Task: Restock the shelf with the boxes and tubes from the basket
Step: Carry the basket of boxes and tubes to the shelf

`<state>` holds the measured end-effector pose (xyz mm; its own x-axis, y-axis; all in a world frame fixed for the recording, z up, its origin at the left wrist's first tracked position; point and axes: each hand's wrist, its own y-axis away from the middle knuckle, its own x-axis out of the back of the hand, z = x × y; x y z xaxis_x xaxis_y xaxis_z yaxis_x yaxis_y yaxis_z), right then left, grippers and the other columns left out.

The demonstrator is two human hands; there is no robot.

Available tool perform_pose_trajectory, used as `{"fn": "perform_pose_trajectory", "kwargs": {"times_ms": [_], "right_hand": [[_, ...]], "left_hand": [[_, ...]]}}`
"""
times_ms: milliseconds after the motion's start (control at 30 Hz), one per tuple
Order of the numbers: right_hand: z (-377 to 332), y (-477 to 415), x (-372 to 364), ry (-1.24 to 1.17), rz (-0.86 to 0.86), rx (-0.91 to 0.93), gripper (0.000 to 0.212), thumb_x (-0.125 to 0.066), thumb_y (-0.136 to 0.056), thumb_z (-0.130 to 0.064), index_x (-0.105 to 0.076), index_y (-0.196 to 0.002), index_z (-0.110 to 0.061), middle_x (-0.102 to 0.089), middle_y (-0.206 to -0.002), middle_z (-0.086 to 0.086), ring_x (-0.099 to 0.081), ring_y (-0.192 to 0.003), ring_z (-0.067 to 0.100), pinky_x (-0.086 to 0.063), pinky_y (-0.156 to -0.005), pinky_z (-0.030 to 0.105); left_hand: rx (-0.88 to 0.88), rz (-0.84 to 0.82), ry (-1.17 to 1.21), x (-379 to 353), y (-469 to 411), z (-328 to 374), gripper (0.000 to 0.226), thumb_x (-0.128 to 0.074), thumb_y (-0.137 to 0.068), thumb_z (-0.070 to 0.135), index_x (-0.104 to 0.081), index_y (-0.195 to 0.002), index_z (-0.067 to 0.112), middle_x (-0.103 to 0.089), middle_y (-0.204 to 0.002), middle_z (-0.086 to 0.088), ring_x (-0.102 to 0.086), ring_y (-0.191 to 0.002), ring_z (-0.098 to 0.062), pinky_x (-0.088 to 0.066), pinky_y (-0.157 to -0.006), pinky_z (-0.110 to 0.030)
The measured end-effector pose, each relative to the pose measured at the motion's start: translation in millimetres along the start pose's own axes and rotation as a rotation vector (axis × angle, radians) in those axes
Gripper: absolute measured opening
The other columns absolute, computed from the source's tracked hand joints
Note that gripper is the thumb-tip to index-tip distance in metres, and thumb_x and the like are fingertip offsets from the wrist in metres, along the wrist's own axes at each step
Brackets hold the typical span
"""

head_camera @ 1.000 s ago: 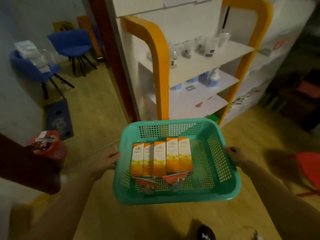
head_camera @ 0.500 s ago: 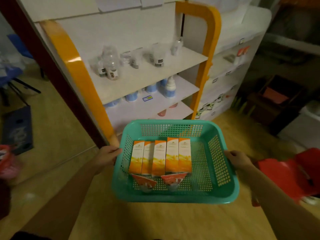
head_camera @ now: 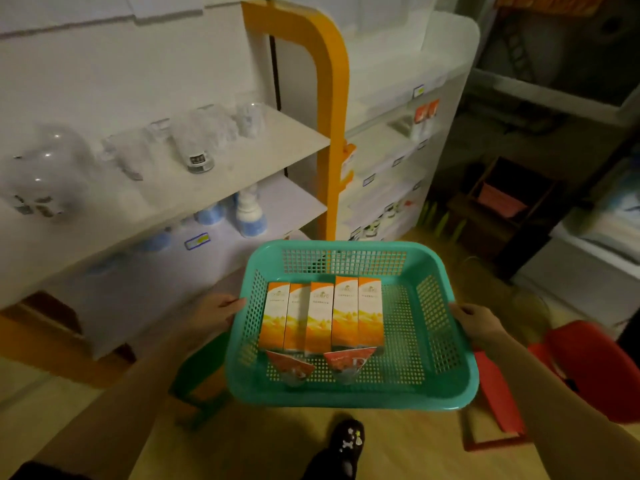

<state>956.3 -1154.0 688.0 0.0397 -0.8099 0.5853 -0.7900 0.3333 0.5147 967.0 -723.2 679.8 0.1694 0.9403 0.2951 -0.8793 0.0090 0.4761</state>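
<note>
I carry a teal plastic basket [head_camera: 446, 393] in front of me at waist height. My left hand [head_camera: 216, 311] grips its left rim and my right hand [head_camera: 476, 323] grips its right rim. Several orange-and-white boxes [head_camera: 323, 315] lie side by side in the basket's left half. Two red-and-white tubes [head_camera: 346, 363] lie just in front of them, near the front wall. The white shelf unit with orange uprights [head_camera: 332, 133] stands ahead and to the left.
Clear jars [head_camera: 195, 147] stand on the upper shelf board, blue-and-white bottles [head_camera: 249, 216] on the board below. A second white shelf unit [head_camera: 408, 161] stands to the right of the orange upright. A red stool [head_camera: 588, 368] and a green stool [head_camera: 201, 386] sit on the wooden floor.
My view has swung right and closer to the shelf; the blue chairs left the frame. Both hands keep the same hold on the basket, and its contents have not shifted.
</note>
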Motion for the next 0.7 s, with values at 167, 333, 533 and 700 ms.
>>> {"fn": "perform_pose_trajectory", "kwargs": {"times_ms": [167, 333, 533, 700], "right_hand": [[-22, -74, 51, -0.05, 0.012, -0.001, 0.037, -0.049, -0.092, -0.035, -0.064, -0.11, -0.005, -0.062, -0.101, 0.014, -0.058, -0.091, 0.028, -0.045, -0.085, 0.036], [-41, -145, 99, -0.01, 0.001, -0.013, 0.04, -0.047, -0.092, -0.04, -0.064, -0.106, -0.006, -0.064, -0.108, 0.018, -0.061, -0.099, 0.033, -0.048, -0.094, 0.046], [-59, -244, 146, 0.04, -0.076, 0.009, 0.042, -0.045, -0.094, -0.037, -0.06, -0.116, -0.005, -0.059, -0.109, 0.014, -0.054, -0.091, 0.024, -0.042, -0.085, 0.033], [-90, -337, 178, 0.156, -0.146, 0.081, 0.042, -0.044, -0.094, -0.038, -0.06, -0.115, -0.007, -0.058, -0.105, 0.013, -0.055, -0.092, 0.025, -0.046, -0.089, 0.038]], "left_hand": [[-0.022, -0.009, -0.048, -37, -67, 48, 0.026, -0.05, -0.093, 0.017, -0.065, -0.078, 0.002, -0.067, -0.063, -0.003, -0.059, -0.058, -0.015, -0.047, -0.057, -0.028], [0.014, 0.007, -0.015, -76, -120, 93, 0.024, -0.05, -0.093, 0.018, -0.064, -0.088, -0.001, -0.065, -0.081, -0.014, -0.061, -0.068, -0.021, -0.052, -0.055, -0.024], [0.06, 0.084, 0.025, -131, -176, 133, 0.021, -0.048, -0.094, 0.011, -0.062, -0.099, -0.003, -0.062, -0.083, -0.015, -0.061, -0.052, -0.006, -0.049, -0.044, -0.014], [0.126, 0.245, 0.067, -174, -217, 152, 0.021, -0.052, -0.092, 0.014, -0.061, -0.073, 0.01, -0.061, -0.063, -0.001, -0.057, -0.057, -0.011, -0.048, -0.045, -0.015]]}}
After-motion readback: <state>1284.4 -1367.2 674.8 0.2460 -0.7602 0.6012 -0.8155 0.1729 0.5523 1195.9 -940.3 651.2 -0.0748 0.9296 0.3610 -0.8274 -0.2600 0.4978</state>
